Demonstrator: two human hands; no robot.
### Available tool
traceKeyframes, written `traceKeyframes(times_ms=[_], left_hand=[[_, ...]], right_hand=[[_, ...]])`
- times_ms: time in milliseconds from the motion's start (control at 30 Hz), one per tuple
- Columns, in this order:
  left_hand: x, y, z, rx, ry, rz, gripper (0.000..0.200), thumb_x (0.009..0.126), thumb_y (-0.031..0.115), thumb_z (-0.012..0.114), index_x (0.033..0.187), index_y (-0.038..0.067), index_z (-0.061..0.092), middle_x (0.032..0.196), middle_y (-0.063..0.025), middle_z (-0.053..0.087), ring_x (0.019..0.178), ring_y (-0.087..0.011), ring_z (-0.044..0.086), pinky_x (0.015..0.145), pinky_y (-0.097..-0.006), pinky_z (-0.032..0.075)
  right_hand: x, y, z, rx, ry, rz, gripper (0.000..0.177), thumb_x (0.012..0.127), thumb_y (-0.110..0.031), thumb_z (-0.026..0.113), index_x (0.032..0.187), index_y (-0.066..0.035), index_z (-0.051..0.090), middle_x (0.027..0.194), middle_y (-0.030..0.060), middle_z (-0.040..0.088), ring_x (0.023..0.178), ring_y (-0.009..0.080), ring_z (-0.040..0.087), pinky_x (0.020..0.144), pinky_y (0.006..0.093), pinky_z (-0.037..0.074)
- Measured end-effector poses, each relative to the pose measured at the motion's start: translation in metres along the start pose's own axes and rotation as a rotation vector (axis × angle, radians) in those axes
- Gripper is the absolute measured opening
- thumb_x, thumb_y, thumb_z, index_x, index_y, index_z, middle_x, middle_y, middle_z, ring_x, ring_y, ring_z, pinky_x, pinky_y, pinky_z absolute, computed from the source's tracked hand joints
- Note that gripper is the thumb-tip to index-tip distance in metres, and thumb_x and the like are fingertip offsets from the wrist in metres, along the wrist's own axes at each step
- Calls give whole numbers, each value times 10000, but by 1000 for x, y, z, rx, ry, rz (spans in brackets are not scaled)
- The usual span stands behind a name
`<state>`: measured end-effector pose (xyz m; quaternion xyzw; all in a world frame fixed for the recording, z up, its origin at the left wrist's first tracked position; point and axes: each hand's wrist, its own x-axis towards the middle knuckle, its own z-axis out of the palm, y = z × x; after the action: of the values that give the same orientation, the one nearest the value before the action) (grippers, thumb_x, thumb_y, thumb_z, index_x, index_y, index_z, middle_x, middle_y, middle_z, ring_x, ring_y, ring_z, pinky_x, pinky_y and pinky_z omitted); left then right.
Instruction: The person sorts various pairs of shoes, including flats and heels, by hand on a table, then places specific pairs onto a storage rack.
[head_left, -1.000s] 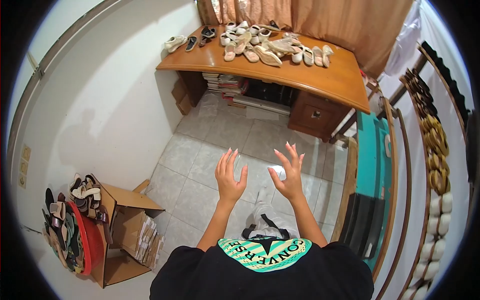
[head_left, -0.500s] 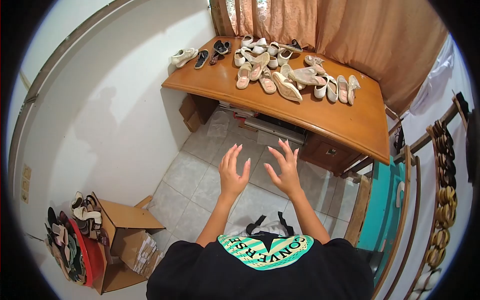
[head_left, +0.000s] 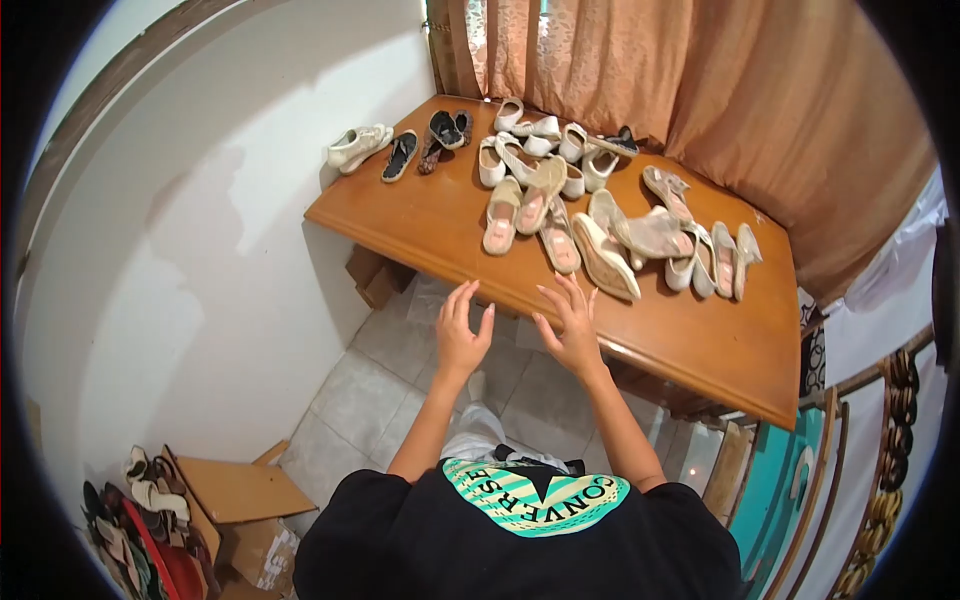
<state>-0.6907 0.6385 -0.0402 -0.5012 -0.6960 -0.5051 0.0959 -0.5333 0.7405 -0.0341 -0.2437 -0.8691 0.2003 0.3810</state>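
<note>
My left hand (head_left: 463, 328) is raised with its fingers apart and nothing in it, just short of the wooden table's (head_left: 400, 225) front edge. Beside it on the right, my right hand (head_left: 570, 325) is also open, its fingertips by the edge and below a beige slip-on shoe (head_left: 559, 243). Beige flats and sandals lie loosely grouped on the table, among them a white wedge shoe (head_left: 607, 262) on its side and a translucent pale shoe (head_left: 652, 234). White shoes (head_left: 540, 135) cluster behind them. To the left lie a black sandal (head_left: 400, 156) and a white lace-up shoe (head_left: 358, 147).
An open cardboard box (head_left: 225, 487) stands on the floor at lower left, beside a red container (head_left: 165, 555) heaped with shoes. At right are a turquoise panel (head_left: 765, 480) and a rack of sandals (head_left: 900, 420). An orange curtain (head_left: 780, 130) hangs behind the table.
The table and its shoes now appear nearer and larger, and a foot shows on the floor below. Both hands stay raised and open, now overlapping the table's front edge in view.
</note>
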Motion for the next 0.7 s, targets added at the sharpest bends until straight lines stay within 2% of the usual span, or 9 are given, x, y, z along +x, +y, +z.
traceKeyframes(times_ms=[67, 100, 133, 233, 267, 333, 433, 567, 700], left_hand=[[35, -28, 18, -42, -25, -6, 396, 780, 170, 591, 1131, 18, 487, 1118, -163, 506, 1039, -318, 486, 874, -384, 387], [54, -43, 24, -69, -37, -4, 394, 783, 169, 591, 1131, 18, 487, 1115, -165, 507, 1036, -319, 488, 872, -381, 389], [70, -57, 29, -94, -52, -7, 391, 785, 169, 591, 1130, 17, 487, 1112, -167, 508, 1033, -319, 491, 871, -377, 391], [118, -96, 41, -169, -85, -90, 395, 794, 178, 591, 1135, 12, 481, 1105, -163, 515, 1030, -298, 499, 870, -360, 394], [131, -110, 44, -166, -87, -91, 395, 794, 178, 591, 1135, 12, 481, 1105, -163, 515, 1030, -298, 499, 870, -360, 394], [155, -140, 57, -325, -168, -363, 395, 807, 183, 585, 1143, 8, 472, 1103, -151, 523, 1029, -254, 505, 872, -334, 393], [182, -182, 82, -466, -183, -496, 394, 820, 184, 577, 1154, 8, 463, 1101, -138, 527, 1032, -214, 501, 875, -316, 391], [198, -211, 103, -543, -206, -547, 387, 830, 180, 567, 1161, 12, 459, 1102, -135, 524, 1030, -194, 496, 878, -311, 388], [205, -222, 114, -629, -253, -697, 416, 856, 204, 531, 1220, 44, 409, 1145, -108, 500, 1034, -173, 474, 871, -273, 374]], right_hand=[[43, 20, 26, 16, -30, 44, 379, 776, -199, 595, 1141, -135, 517, 1280, 127, 369, 1242, 349, 273, 993, 600, 104], [64, 28, 40, -36, 8, 22, 372, 771, -184, 595, 1131, -128, 519, 1242, 133, 407, 1212, 344, 319, 991, 539, 194], [84, 37, 54, -33, 4, 24, 372, 771, -184, 595, 1131, -128, 519, 1242, 133, 407, 1212, 344, 319, 991, 539, 194], [149, 63, 94, 6, 45, -24, 335, 748, -115, 597, 1075, -85, 530, 1144, 135, 477, 1072, 333, 449, 887, 407, 358], [166, 71, 108, 9, 44, -22, 335, 748, -115, 597, 1075, -85, 530, 1144, 135, 477, 1072, 333, 449, 887, 407, 358], [195, 86, 131, 55, -3, 16, 324, 735, -91, 600, 1052, -71, 539, 1119, 137, 490, 1032, 327, 471, 866, 389, 383], [224, 110, 157, 8, -17, 43, 308, 724, -74, 599, 1028, -67, 550, 1070, 136, 516, 990, 326, 487, 851, 388, 397], [255, 141, 181, -54, -62, 50, 307, 718, -62, 586, 1024, -73, 556, 1057, 120, 529, 981, 315, 493, 845, 395, 400], [288, 170, 202, -149, -113, 13, 333, 711, -53, 559, 1042, -85, 556, 1068, 80, 532, 946, 281, 510, 799, 387, 424]])
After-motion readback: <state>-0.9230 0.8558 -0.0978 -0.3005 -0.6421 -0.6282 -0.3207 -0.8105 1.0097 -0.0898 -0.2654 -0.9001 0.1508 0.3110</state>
